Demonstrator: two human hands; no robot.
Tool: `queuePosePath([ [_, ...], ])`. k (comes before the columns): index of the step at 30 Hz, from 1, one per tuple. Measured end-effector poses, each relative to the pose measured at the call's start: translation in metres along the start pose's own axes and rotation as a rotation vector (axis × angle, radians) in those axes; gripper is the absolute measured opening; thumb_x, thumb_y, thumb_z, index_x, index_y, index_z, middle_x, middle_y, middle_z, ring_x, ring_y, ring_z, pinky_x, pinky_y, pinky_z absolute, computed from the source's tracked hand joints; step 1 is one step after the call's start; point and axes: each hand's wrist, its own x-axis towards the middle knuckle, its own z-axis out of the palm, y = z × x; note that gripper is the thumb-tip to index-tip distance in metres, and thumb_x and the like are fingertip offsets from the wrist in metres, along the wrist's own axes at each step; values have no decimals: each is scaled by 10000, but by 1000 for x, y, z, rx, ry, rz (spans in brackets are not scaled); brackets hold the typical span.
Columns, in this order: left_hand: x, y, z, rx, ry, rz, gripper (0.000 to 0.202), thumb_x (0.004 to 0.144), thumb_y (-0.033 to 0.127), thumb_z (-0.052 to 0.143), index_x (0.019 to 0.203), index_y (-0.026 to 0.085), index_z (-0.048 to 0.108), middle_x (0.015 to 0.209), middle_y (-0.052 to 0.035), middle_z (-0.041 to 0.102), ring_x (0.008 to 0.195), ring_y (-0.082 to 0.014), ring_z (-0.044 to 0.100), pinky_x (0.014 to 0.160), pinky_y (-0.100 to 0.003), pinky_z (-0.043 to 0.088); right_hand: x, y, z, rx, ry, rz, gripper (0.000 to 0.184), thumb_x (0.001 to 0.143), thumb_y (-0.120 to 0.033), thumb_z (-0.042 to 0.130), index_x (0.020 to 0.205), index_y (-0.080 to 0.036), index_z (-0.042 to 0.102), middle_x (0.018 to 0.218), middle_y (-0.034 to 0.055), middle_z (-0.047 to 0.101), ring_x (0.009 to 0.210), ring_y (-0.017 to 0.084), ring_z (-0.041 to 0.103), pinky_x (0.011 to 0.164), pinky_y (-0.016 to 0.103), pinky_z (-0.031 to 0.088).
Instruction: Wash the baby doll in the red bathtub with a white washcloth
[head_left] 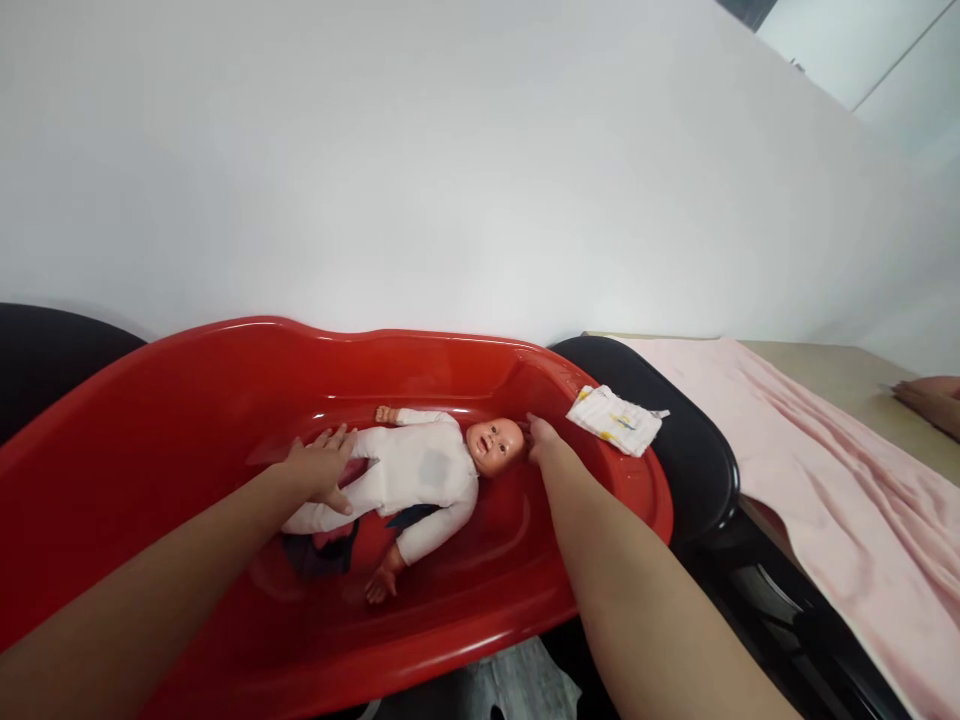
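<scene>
A baby doll (424,465) with a white cloth body lies on its back in a red baby bathtub (330,350), its head to the right. My left hand (324,465) rests over the doll's legs, fingers spread and not wrapped round them. Beside the top of the doll's head, my right hand (541,438) is open, its fingers at the head's edge and partly hidden. A folded white cloth (616,420) with yellow marks sits on the tub's right rim.
Black chairs (675,440) stand at both ends of the tub. On the right, a pink cloth (847,470) covers part of a beige surface (840,375). A white wall (420,160) rises behind the tub. Another person's hand (934,400) shows at the far right edge.
</scene>
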Motion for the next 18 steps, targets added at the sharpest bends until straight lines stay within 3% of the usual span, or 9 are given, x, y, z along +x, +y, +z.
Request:
queuePosePath([
  [6,2,-8,4,41,-38,12,1242,605,431,827,1638,267,157,1684,-207,103,1538,-427,164,1129,-704,243,4,14,2,170,-160,189,540,983,-532,410,1131,-66,641,1045,229,703,1027,305,677,945,486,528],
  [9,1,-6,5,40,-18,7,1236,593,388,840,1635,266,186,1654,-226,234,1474,-464,298,1103,-699,284,10,19,4,292,-223,294,563,986,-510,366,1180,-58,639,1088,244,691,1113,336,655,983,528,511],
  [12,1,-2,7,44,6,16,1200,613,353,819,1635,226,203,1592,-255,348,1391,-463,413,1082,-664,333,16,22,5,318,-218,297,557,984,-491,336,1204,-76,635,1115,228,687,1160,339,641,997,532,504],
  [18,4,-5,14,18,28,29,1223,582,361,788,1638,230,187,1583,-240,360,1348,-468,447,1044,-646,383,15,25,10,432,-327,242,536,967,-414,358,1286,-50,589,1178,229,685,1147,329,658,1001,550,497],
])
